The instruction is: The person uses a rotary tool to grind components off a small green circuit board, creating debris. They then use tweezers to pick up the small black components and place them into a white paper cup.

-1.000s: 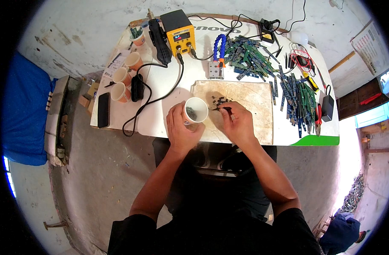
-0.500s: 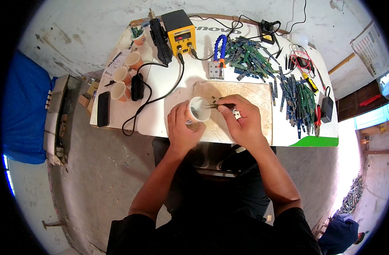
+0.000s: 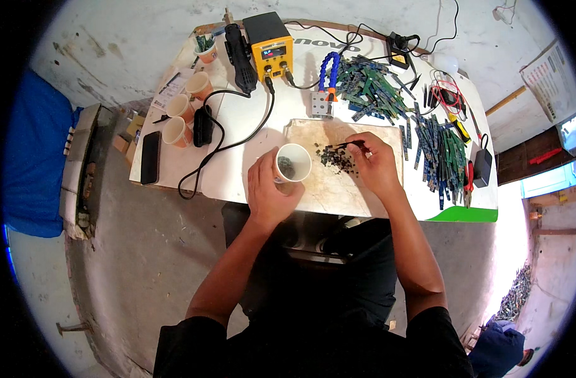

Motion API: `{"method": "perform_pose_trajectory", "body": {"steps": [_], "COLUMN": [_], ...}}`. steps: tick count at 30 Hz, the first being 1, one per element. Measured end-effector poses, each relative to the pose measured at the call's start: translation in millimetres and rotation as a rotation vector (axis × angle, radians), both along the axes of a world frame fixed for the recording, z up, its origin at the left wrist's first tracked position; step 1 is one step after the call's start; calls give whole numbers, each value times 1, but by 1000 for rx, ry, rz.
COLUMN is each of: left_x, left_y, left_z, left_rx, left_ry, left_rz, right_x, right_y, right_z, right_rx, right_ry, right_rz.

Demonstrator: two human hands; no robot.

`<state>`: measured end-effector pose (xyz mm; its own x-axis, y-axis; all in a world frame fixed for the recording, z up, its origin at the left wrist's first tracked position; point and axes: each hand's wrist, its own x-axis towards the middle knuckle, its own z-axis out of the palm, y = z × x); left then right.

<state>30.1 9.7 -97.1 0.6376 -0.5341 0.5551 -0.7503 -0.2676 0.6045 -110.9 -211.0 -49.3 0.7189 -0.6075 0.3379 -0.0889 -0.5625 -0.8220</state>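
Note:
My left hand is closed round a white paper cup, tilted so that its mouth shows; small dark bits lie inside. My right hand pinches dark tweezers, whose tips point left over a scatter of small black chips. The chips lie on a worn, pale board on the table in front of me. Whether the tweezer tips hold a chip is too small to tell.
Circuit strips are heaped at the back right, with another pile nearer. A yellow soldering station stands at the back, its cable looping left. Several paper cups and a phone sit at the left. Red-handled pliers lie right.
My right hand has moved right, taking the tweezers from the cup's mouth to over the chips, which now show more fully. The left hand still holds the cup in nearly the same place.

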Motion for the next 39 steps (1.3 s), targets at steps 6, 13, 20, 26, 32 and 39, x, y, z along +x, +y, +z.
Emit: {"method": "perform_pose_trajectory", "body": {"steps": [6, 13, 20, 26, 32, 39], "left_x": [-3, -1, 0, 0, -2, 1], "left_y": [1, -2, -2, -1, -3, -2], "left_z": [7, 13, 18, 21, 18, 14], "left_rx": [20, 64, 100, 122, 75, 107], "left_ry": [46, 114, 141, 126, 101, 126], "left_rz": [-18, -62, -118, -109, -94, -95], "right_x": [0, -4, -7, 0, -20, -21], "right_y": [-7, -6, 21, 54, 35, 30], "right_z": [-5, -10, 23, 51, 19, 3], "right_rx": [114, 105, 225, 27, 29, -11], "right_ry": [33, -12, -199, -111, -78, -18], "right_rz": [13, -49, 24, 153, -55, -44]}}
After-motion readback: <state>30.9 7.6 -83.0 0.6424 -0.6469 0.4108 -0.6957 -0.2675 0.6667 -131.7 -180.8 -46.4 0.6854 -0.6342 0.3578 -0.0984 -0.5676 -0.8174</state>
